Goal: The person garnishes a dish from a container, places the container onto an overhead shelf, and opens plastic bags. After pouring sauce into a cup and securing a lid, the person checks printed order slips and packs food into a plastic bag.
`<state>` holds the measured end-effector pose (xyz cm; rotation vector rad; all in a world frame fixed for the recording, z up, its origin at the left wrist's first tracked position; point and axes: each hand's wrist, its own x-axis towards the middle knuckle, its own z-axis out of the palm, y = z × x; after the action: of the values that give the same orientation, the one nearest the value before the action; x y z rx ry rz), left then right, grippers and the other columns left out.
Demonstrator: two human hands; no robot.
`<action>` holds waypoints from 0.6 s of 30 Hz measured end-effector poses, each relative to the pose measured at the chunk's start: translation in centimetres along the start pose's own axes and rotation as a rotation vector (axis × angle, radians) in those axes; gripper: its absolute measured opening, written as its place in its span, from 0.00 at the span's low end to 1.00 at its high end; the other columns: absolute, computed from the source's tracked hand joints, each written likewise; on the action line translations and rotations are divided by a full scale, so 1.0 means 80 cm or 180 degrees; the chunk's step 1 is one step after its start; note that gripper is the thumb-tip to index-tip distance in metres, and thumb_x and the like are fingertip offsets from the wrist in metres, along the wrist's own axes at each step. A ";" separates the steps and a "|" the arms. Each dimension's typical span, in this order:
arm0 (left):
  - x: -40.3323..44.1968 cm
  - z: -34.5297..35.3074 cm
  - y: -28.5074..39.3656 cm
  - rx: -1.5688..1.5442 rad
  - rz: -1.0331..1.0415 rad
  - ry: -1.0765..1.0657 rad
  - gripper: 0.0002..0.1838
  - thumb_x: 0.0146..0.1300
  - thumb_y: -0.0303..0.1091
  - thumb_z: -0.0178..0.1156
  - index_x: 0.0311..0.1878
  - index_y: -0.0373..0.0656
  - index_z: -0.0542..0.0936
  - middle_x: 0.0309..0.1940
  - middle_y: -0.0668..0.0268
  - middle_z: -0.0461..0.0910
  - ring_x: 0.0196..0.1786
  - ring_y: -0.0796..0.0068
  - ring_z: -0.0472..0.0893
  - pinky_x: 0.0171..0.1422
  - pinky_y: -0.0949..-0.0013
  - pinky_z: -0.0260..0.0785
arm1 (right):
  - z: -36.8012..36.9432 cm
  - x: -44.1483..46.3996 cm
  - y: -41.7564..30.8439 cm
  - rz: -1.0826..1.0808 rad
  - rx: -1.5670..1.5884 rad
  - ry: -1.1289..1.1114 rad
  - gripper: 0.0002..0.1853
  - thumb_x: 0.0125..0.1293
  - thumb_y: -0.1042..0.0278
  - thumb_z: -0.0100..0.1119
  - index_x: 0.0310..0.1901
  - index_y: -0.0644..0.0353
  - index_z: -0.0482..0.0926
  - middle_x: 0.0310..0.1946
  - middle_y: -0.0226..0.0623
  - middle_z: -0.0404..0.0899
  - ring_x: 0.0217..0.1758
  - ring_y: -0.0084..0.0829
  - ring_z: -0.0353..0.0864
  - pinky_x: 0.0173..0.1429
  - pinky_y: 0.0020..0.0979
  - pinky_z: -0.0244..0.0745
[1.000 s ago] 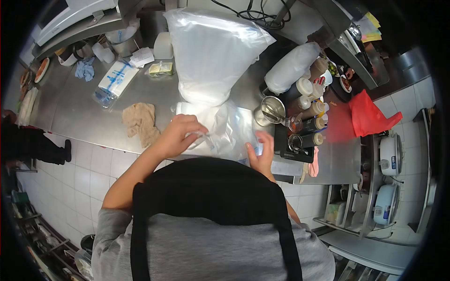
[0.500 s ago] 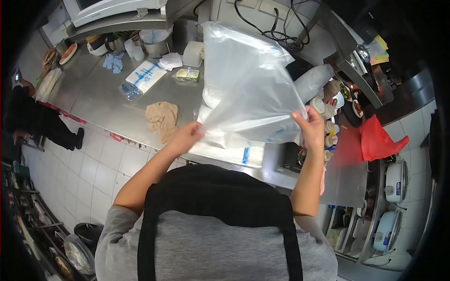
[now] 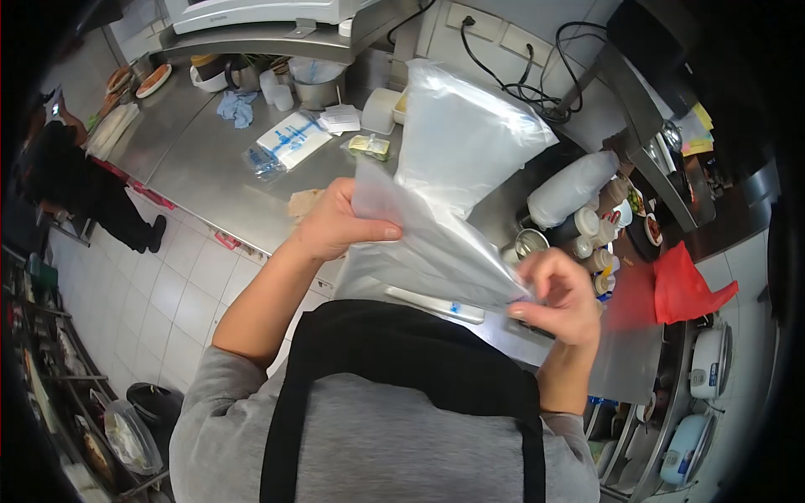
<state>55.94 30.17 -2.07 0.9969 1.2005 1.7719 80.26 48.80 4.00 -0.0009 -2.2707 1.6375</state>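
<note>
My left hand is closed on a translucent plastic bag, thumb on top, lifting one edge above the counter. At the bag's other end, my right hand has curled fingers, with thumb and forefinger pinching the corner. Behind it rises more pale plastic; whether this belongs to the same bag I cannot tell. Under the held bag, near my apron, lies a white flat pack with a blue mark, mostly covered. A tan cloth shows partly behind my left hand.
On the steel counter lie a blue-printed white packet, a small yellow-labelled pack and a blue cloth. Lidded containers and a red bag stand right. A person in dark clothes is at the far left.
My left hand has risen with its edge of the bag, folding it over toward the right. My right hand has come lower and curled. The view has shifted slightly.
</note>
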 end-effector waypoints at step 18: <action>0.036 0.001 -0.019 0.1619 -0.0310 -0.0486 0.10 0.62 0.33 0.56 0.41 0.37 0.80 0.34 0.67 0.81 0.35 0.78 0.79 0.38 0.73 0.70 | 0.018 0.077 0.125 0.0341 0.0416 0.0109 0.22 0.53 0.65 0.65 0.50 0.57 0.75 0.51 0.37 0.75 0.55 0.33 0.73 0.57 0.35 0.67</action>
<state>55.08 33.15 -2.99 1.3073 1.6098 1.3110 72.09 52.03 -3.97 -0.1202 -2.1685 1.8233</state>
